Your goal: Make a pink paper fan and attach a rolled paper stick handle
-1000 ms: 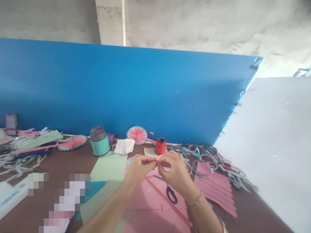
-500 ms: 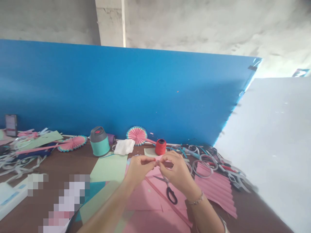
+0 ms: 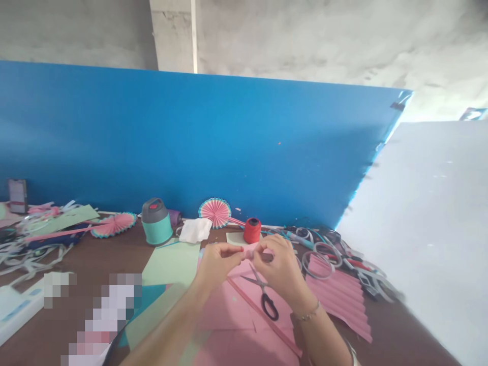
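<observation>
My left hand (image 3: 221, 262) and my right hand (image 3: 277, 264) meet fingertip to fingertip over pink paper sheets (image 3: 224, 310). Both pinch a small pinkish piece (image 3: 248, 254) between them; its exact shape is too small to tell. Open scissors (image 3: 267, 300) with black handles lie on the pink paper below my right hand. A narrow folded pink strip (image 3: 263, 317) runs diagonally across the sheets. Just behind my hands stands a red thread spool (image 3: 252, 231).
A pleated pink fan (image 3: 215, 212), white tissue (image 3: 195, 230) and teal container (image 3: 156, 223) stand along the blue partition (image 3: 213, 137). Pleated pink paper (image 3: 337, 295) and coiled strips lie right. Green sheets (image 3: 171, 264), another fan (image 3: 114, 225) and a pile of strips lie left.
My right hand has shifted slightly right, away from my left fingertips, and more of the pinkish piece shows between them. My left hand has barely moved.
</observation>
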Demonstrator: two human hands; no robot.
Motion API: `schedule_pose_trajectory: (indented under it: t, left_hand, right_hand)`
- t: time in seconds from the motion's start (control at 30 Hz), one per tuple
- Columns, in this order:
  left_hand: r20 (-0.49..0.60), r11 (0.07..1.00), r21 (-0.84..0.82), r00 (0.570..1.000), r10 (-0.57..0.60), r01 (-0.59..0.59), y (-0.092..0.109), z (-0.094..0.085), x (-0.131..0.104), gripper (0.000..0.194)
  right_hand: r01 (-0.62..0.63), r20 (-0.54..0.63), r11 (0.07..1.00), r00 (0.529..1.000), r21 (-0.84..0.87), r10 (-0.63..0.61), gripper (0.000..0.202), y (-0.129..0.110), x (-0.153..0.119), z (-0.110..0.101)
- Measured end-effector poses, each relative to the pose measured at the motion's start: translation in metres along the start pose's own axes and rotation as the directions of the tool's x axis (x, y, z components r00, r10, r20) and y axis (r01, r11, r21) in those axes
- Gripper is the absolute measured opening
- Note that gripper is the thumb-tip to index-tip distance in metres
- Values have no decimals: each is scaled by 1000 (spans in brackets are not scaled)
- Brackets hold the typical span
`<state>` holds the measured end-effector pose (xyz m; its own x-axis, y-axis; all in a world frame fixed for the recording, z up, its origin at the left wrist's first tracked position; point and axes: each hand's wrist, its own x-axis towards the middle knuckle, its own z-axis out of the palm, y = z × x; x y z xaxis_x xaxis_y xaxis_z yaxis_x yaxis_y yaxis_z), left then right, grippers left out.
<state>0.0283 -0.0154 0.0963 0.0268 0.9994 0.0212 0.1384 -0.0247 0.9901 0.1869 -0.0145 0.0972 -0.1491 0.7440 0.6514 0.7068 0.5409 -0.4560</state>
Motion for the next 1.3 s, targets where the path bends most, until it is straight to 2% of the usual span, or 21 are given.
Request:
schedule_pose_trajectory:
  t: [0.07,0.13,0.23,0.3,0.33,0.4,0.47,0.5,0.53,0.6,0.67,0.73,0.83,0.9,0.97,1.07,1.17,1.2,1.23,1.3]
  left_hand:
    - [-28,999,-29,999,-30,29,-2,-4,3,22]
    - [-54,996,-78,997,-51,47,-4,-10,8,23]
    - [-111,989,-141,993,-51,35,-7,-22,17,24]
    - [-173,984,-176,984,-43,12,-8,-30,21,25]
    - [-200,981,-195,979,-39,-1,-8,-33,23,26]
    - [-237,970,-240,971,-30,-28,-6,-38,25,28]
    - [-252,960,-276,967,-23,-49,-5,-40,25,29]
    - [-254,957,-285,967,-23,-52,-5,-39,25,28]
    - [-256,958,-283,966,-25,-51,-5,-39,24,28]
    - [-257,966,-254,966,-28,-40,-6,-37,24,27]
    - [-255,977,-210,967,-19,-36,-7,-36,23,28]
    - [-251,984,-177,968,-13,-32,-7,-35,22,30]
    - [-248,987,-157,969,-5,-35,-8,-35,22,31]
    - [-251,989,-140,968,5,-42,-9,-34,23,30]
    - [-254,991,-122,967,18,-51,-11,-34,24,30]
    - [-248,993,-96,968,40,-66,-14,-34,26,29]
    - [-255,994,-68,965,61,-81,-15,-33,26,27]
    - [-259,994,-58,963,75,-93,-15,-33,26,27]
    - [-260,993,-43,961,93,-107,-14,-31,25,26]
    - [-246,989,-1,959,143,-148,-11,-28,21,24]
  right_hand:
    - [-113,-3,988,993,104,114,12,8,4,-9]
    - [-260,-32,940,961,220,274,13,20,8,-21]
    - [-457,-129,821,843,341,523,19,50,12,-39]
    - [-550,-250,780,743,299,620,26,74,11,-48]
    - [-581,-295,786,729,211,618,28,85,11,-50]
    - [-596,-274,791,791,-138,548,23,100,9,-49]
    - [-531,-137,744,840,-406,525,17,102,7,-38]
    - [-483,-18,749,845,-453,534,16,98,6,-30]
    - [-413,104,797,859,-440,502,20,90,4,-20]
    - [-231,299,907,891,-351,342,25,69,0,4]
    - [-102,457,953,860,-285,229,24,46,-7,27]
    - [-46,563,946,794,-322,230,18,26,-17,46]
    - [123,646,898,736,-423,203,17,8,-30,66]
    - [154,672,892,714,-426,197,20,3,-35,76]
    - [139,670,893,711,-429,211,23,2,-37,82]
    - [106,652,894,722,-434,231,22,2,-35,81]
    - [49,630,928,748,-370,211,18,0,-27,60]
    - [-17,600,962,779,-274,184,18,-2,-23,49]
    - [-77,601,988,787,-131,141,18,-5,-20,36]
    - [-150,588,983,807,108,59,17,-11,-13,11]
